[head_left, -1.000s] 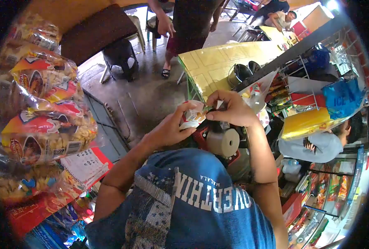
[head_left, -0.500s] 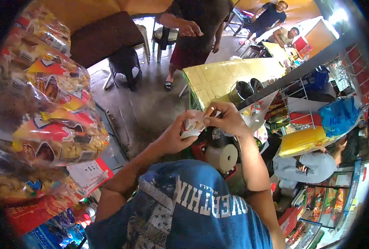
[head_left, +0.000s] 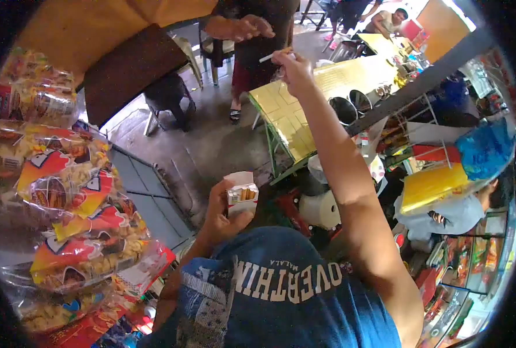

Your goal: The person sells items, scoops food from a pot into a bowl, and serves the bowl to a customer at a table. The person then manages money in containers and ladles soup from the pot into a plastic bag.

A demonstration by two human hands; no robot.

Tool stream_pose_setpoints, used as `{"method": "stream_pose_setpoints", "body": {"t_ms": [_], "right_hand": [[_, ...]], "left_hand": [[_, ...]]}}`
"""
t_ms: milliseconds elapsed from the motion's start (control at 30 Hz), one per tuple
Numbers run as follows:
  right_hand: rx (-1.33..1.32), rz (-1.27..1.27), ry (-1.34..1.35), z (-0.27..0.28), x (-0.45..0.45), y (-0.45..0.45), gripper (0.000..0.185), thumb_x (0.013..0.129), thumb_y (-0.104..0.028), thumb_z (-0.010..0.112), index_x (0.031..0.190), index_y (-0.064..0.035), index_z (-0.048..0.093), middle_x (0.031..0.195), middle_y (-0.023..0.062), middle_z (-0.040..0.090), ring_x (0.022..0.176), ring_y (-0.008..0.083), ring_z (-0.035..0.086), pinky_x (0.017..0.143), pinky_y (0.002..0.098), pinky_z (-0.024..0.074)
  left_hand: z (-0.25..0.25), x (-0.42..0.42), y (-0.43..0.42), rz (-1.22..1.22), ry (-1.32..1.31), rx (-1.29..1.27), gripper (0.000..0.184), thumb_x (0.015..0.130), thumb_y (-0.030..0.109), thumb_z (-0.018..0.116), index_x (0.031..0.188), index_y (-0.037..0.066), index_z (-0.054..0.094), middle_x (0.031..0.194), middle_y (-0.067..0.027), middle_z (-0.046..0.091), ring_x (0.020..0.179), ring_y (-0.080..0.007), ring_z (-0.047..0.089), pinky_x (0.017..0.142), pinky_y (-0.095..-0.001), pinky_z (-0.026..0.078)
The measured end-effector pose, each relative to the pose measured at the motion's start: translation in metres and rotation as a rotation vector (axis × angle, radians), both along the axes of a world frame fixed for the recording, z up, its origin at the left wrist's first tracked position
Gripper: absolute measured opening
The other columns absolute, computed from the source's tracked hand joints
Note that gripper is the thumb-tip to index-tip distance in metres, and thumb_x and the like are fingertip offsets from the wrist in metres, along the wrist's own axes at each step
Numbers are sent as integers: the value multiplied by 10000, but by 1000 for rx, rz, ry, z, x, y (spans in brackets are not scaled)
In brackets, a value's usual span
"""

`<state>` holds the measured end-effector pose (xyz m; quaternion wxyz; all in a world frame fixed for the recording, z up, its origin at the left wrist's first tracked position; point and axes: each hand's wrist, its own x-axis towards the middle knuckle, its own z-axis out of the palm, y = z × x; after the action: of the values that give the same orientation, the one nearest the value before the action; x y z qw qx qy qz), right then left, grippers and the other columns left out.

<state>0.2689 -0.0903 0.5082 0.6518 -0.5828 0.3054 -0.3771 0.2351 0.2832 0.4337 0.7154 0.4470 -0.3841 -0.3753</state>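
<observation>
You are holding a white-and-red cardboard cigarette pack above your dark blue shirt, your left hand curling its thumb and fingers around the sides. The lid is standing open, and several tan-tipped cigarettes are showing inside. One slim white paper cigarette is already sitting clear of the pack: your right hand is pinching it at arm's length, though blur is hiding how the fingertips are meeting. A standing person's bare hand is hovering near it, seemingly not touching, so the cigarette is resting in your grip alone.
</observation>
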Motion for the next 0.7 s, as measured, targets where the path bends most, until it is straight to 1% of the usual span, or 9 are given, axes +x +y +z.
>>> {"method": "stream_pose_setpoints", "body": {"t_ms": [33, 100, 133, 233, 333, 400, 600, 633, 700], "right_hand": [[10, 12, 2, -2, 7, -5, 137, 802, -157, 707, 857, -62, 624, 760, 36, 636, 469, 39, 428, 387, 200, 303], [49, 11, -95, -7, 19, -15, 151, 787, -166, 722, 846, -64, 629, 789, 41, 648, 485, 38, 440, 396, 196, 309], [4, -2, -315, -11, 31, -16, 172, 784, -183, 737, 846, -73, 621, 774, 25, 641, 496, 34, 444, 404, 192, 311], [125, -2, -144, -11, 33, -25, 139, 768, -174, 738, 747, -110, 616, 675, 3, 610, 447, 62, 440, 394, 226, 324], [116, 23, -113, -18, 38, -27, 186, 768, -203, 758, 799, -99, 607, 690, -11, 580, 473, 43, 430, 394, 212, 306], [106, 43, -71, -21, 40, -26, 214, 772, -211, 765, 843, -100, 598, 723, -20, 569, 500, 23, 428, 404, 194, 296], [104, 66, -4, -26, 42, -28, 254, 746, -236, 788, 810, -89, 591, 703, -22, 551, 486, 36, 416, 399, 192, 280], [77, 28, -16, -23, 42, -28, 234, 748, -234, 786, 779, -84, 609, 658, -24, 539, 467, 51, 415, 393, 221, 296], [51, -10, -26, -18, 41, -28, 220, 749, -233, 783, 748, -79, 627, 613, -27, 527, 448, 67, 414, 387, 249, 312]], "left_hand": [[-2, 2, 4, 10, -1, 40, 774, 782, 133, 719, 1383, 149, 233, 1318, -144, 422, 1080, -280, 578, 881, -426, 502], [-4, 3, 9, 8, -19, 59, 730, 792, 156, 713, 1372, 146, 269, 1311, -148, 440, 1077, -273, 575, 878, -418, 501], [-4, 3, 12, 24, -16, 71, 730, 792, 156, 713, 1372, 146, 269, 1311, -148, 440, 1077, -273, 575, 878, -418, 501], [-3, 4, 12, 59, 8, 111, 716, 788, 143, 717, 1366, 142, 295, 1286, -146, 465, 1083, -264, 565, 883, -402, 495], [5, 7, 10, 85, -12, 77, 722, 785, 136, 718, 1368, 139, 293, 1285, -145, 469, 1091, -258, 555, 890, -396, 487], [12, 11, 11, 5, 19, 126, 705, 809, 10, 648, 1381, 129, 254, 1302, -132, 445, 1144, -214, 506, 958, -356, 419], [9, 17, 9, 18, -18, 94, 686, 819, 6, 629, 1379, 134, 253, 1291, -131, 458, 1145, -213, 504, 946, -347, 426], [9, 17, 8, 19, -17, 96, 686, 819, 6, 629, 1379, 134, 253, 1291, -131, 458, 1145, -213, 504, 946, -347, 426], [7, 15, 2, 108, -34, 34, 710, 783, 107, 711, 1369, 133, 311, 1309, -161, 465, 1073, -274, 570, 884, -408, 496]]}}
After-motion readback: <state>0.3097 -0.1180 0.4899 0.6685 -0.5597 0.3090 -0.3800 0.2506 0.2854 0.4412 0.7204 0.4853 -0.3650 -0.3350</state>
